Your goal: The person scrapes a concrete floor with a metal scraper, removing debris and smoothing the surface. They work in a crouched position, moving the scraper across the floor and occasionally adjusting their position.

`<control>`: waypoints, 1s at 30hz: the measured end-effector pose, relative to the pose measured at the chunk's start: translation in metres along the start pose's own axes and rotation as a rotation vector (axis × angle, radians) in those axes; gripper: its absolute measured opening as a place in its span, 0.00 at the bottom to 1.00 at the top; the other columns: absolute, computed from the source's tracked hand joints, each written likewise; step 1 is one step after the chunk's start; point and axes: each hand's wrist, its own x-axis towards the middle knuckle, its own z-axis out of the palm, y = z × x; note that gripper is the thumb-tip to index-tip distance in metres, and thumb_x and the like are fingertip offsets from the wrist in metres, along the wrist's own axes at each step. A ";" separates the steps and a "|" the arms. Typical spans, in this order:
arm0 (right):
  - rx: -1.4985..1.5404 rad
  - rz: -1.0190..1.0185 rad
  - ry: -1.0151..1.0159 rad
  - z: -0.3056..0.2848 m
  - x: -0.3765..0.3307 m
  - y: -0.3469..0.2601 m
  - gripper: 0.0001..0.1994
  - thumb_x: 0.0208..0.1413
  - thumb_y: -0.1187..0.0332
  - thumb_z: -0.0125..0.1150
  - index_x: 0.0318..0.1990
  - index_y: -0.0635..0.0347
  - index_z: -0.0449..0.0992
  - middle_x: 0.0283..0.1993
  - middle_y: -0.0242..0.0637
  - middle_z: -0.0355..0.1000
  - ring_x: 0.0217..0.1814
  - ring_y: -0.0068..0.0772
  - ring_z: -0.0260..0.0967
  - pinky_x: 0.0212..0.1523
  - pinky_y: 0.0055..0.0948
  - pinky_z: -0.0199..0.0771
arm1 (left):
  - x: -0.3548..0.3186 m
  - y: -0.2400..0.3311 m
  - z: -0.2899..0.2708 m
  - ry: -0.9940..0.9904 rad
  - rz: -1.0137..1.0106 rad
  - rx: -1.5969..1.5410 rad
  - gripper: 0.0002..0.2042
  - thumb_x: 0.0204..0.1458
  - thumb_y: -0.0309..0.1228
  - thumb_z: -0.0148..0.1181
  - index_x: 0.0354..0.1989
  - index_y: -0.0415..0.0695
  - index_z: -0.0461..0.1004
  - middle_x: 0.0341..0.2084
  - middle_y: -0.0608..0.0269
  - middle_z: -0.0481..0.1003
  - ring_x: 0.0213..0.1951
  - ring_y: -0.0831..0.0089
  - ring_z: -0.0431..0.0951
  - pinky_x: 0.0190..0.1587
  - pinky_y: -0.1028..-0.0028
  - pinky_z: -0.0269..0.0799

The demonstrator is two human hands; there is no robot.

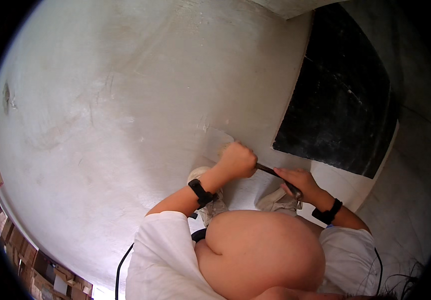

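A dark, slender rod-shaped tool [267,169] slants between my two hands, low over a pale grey surface. My left hand [238,160] is closed in a fist around its upper-left end. Around the lower-right end, where a shiny metal part [298,196] shows, my right hand [300,183] curls its fingers, with the thumb laid along the tool. The tool's exact kind cannot be made out. Just beyond my left fist, a lighter patch [219,139] shows on the grey surface; what lies under the fist is hidden.
A large black rectangular panel [335,95] with a pale border lies at the right. Light shoes [277,199] are below my hands. Cardboard boxes [25,250] crowd the lower left, past the grey surface's edge. A hole-like mark [7,97] is at the far left.
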 end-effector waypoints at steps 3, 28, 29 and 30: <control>0.015 0.056 -0.118 0.002 -0.018 0.008 0.30 0.49 0.72 0.64 0.62 0.55 0.64 0.46 0.42 0.74 0.38 0.43 0.73 0.38 0.35 0.68 | 0.001 0.013 0.017 -0.026 0.030 -0.030 0.10 0.33 0.37 0.60 0.12 0.43 0.74 0.13 0.57 0.72 0.19 0.56 0.74 0.26 0.62 0.69; -0.099 -0.102 -0.105 0.027 -0.027 0.012 0.37 0.41 0.74 0.63 0.64 0.56 0.62 0.34 0.32 0.72 0.25 0.37 0.65 0.29 0.31 0.67 | -0.006 0.015 0.027 -0.084 0.064 -0.140 0.08 0.33 0.34 0.59 0.11 0.44 0.75 0.11 0.54 0.72 0.17 0.54 0.74 0.23 0.60 0.70; -0.104 -0.100 -0.132 0.024 -0.024 0.011 0.36 0.42 0.74 0.63 0.64 0.56 0.62 0.36 0.34 0.72 0.26 0.37 0.66 0.30 0.31 0.67 | -0.006 0.014 0.024 -0.105 0.057 -0.137 0.09 0.34 0.35 0.59 0.12 0.43 0.76 0.12 0.54 0.72 0.17 0.54 0.74 0.23 0.60 0.71; -0.110 -0.098 -0.159 0.020 -0.020 0.009 0.35 0.43 0.74 0.63 0.63 0.57 0.63 0.38 0.35 0.73 0.27 0.36 0.67 0.30 0.31 0.67 | -0.005 0.013 0.021 -0.127 0.050 -0.134 0.09 0.35 0.35 0.60 0.12 0.43 0.76 0.12 0.54 0.72 0.17 0.53 0.75 0.24 0.60 0.71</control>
